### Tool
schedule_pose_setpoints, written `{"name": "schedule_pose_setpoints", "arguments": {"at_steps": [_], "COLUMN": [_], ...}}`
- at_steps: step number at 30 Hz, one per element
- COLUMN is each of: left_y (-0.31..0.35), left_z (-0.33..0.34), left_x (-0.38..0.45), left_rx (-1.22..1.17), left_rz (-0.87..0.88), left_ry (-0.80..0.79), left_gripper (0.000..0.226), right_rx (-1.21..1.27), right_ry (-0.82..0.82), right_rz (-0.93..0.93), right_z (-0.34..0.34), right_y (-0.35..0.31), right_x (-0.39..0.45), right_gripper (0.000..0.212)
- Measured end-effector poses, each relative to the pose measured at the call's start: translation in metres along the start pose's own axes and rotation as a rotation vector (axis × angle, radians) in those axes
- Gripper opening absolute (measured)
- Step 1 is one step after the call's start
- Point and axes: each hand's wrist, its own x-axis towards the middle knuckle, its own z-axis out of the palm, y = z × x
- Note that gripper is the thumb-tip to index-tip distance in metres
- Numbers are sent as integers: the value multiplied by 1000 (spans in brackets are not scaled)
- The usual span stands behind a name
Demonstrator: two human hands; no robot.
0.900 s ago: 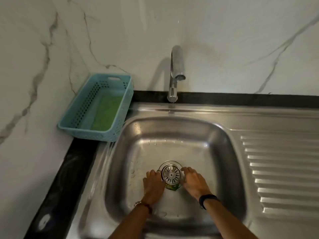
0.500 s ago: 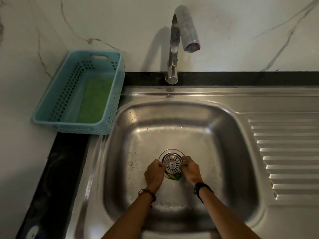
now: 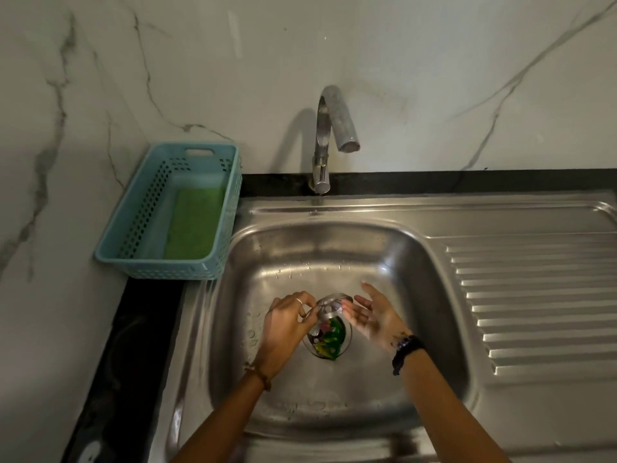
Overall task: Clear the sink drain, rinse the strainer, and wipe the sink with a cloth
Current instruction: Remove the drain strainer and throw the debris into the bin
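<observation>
The round metal strainer (image 3: 329,307) is lifted and tilted above the drain hole (image 3: 329,339) in the steel sink (image 3: 417,329). My left hand (image 3: 287,324) pinches the strainer's left edge. Just to the right of it, my right hand (image 3: 375,315) is spread with the palm up and holds nothing. Green and coloured scraps (image 3: 330,335) lie in the uncovered drain. A green cloth (image 3: 195,223) lies in the blue basket (image 3: 133,222).
The tap (image 3: 325,142) stands at the back of the sink with no water running. A ribbed draining board (image 3: 541,302) fills the right side. Black counter runs along the left edge, with marble wall behind.
The strainer was seated in the drain with both hands at its rim. Now my left hand has lifted it, my right hand has let go, and the scraps below show.
</observation>
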Motion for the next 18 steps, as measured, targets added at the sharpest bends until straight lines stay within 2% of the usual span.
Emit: {"name": "schedule_pose_setpoints", "arguments": {"at_steps": [2, 4, 6, 8, 10, 12, 15, 18], "left_y": [4, 12, 23, 39, 55, 70, 95, 123], "left_z": [-12, -18, -18, -17, -13, -6, 11, 34], "left_x": [-3, -4, -5, -3, -1, 2, 11, 26], "left_rx": [57, -73, -419, -819, -1053, -1051, -1039, -1040], "left_rz": [175, 141, -77, -401, -620, -652, -635, -672], "left_ry": [29, 51, 106, 153, 100, 17, 15, -1], "left_gripper": [6, 2, 7, 14, 20, 23, 25, 33], "right_rx": [25, 26, 16, 3, -25, -116, -280, -371], "right_ry": [-40, -88, -140, -182, -213, -237, -284, -217], "right_rz": [-26, -75, -110, -153, -214, -277, -386, -542], "right_z": [2, 3, -2, -9, -21, -33, -55, -80], "right_y": [-6, -10, -13, -17, -22, -29, -46, -70], "right_x": [-11, -21, -28, -33, -34, -36, -40, -42], "right_gripper": [10, 8, 8, 7, 15, 22, 25, 26]}}
